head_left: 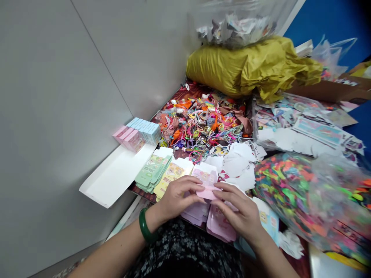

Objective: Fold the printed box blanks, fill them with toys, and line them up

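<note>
A small pink paper carton (206,193) is pinched between the fingertips of both my hands. My left hand (180,196), with a green bangle at its wrist, grips the carton's left end. At the right end the fingers of my right hand (240,208) are closed on it. Beneath my hands lie stacks of flat printed cartons: a purple stack (195,212), and a pink stack (220,224) partly covered by my right hand. Left of these are a yellow stack (171,175) and a green stack (153,170). A light blue stack (268,218) shows beyond my right wrist.
Pink (131,139) and blue formed boxes (147,130) stand in a white tray (110,175) by the wall. Colourful trinkets (203,123) and white cards (236,166) are heaped behind the stacks. A clear bag of bright pieces (295,189) sits right; a yellow sack (237,69) lies behind.
</note>
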Tool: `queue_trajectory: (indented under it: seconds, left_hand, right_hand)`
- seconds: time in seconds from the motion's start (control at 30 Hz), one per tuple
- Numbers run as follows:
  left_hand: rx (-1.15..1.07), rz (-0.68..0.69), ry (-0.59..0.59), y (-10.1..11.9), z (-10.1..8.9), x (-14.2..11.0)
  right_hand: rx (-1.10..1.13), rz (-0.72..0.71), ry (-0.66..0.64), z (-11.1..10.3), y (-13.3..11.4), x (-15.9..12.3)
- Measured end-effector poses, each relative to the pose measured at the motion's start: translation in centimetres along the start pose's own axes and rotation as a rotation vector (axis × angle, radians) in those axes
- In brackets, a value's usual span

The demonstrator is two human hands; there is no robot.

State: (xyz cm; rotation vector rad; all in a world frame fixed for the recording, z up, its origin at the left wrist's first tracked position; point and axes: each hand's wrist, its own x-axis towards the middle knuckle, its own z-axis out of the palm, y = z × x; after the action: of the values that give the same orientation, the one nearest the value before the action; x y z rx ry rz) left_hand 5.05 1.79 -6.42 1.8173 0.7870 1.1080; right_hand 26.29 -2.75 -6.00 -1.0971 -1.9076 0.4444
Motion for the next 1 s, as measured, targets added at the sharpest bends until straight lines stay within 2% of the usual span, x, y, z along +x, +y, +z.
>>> queue_trajectory:
  seconds: [0.13,0.23,0.33,0.43,0.57,0.7,0.8,0.9,0.93,1.0]
  left_hand:
    - [0.029,-0.074,-0.018,1.2,0.1,0.5]
    - [0.035,-0.156,-0.004,1.8,0.4,1.0]
    - [-0.002,-0.171,0.033,1.6,0.7,1.0]
    - [0.047,-0.11,0.06,0.8,0.8,0.5]
    - [0.183,0.058,-0.016,-0.6,0.2,-0.4]
    - [0.288,0.137,-0.081,-1.3,0.0,-0.8]
    - [0.288,0.135,-0.082,-0.4,0.0,-0.7]
    - [0.209,0.093,-0.091,1.7,-0.7,-0.3]
    - [0.196,0.079,-0.07,2.4,-1.3,-0.1]
    - [0.227,0.049,0.058,3.3,-2.9,0.5]
  right_hand:
    - [-0.079,-0.012,-0.004,-0.1,-0.2,0.3]
    - [-0.046,0.067,-0.051,-0.3,-0.6,0.9]
    - [-0.025,0.103,-0.058,-0.4,-0.7,1.1]
    - [-0.057,0.025,-0.018,-0.3,-0.4,0.8]
    - [-0.137,-0.113,-0.049,-0.2,0.7,-0.1]
    - [-0.2,-0.156,-0.076,0.1,1.2,-0.6]
    - [-0.188,-0.148,-0.067,0.0,0.2,-0.2]
    - [-0.207,-0.138,-0.042,-1.1,-0.6,-0.4]
    - [-0.229,-0.129,-0.007,-1.8,-0.2,-0.8]
    - [-0.269,-0.047,0.019,-3.3,2.2,-2.0]
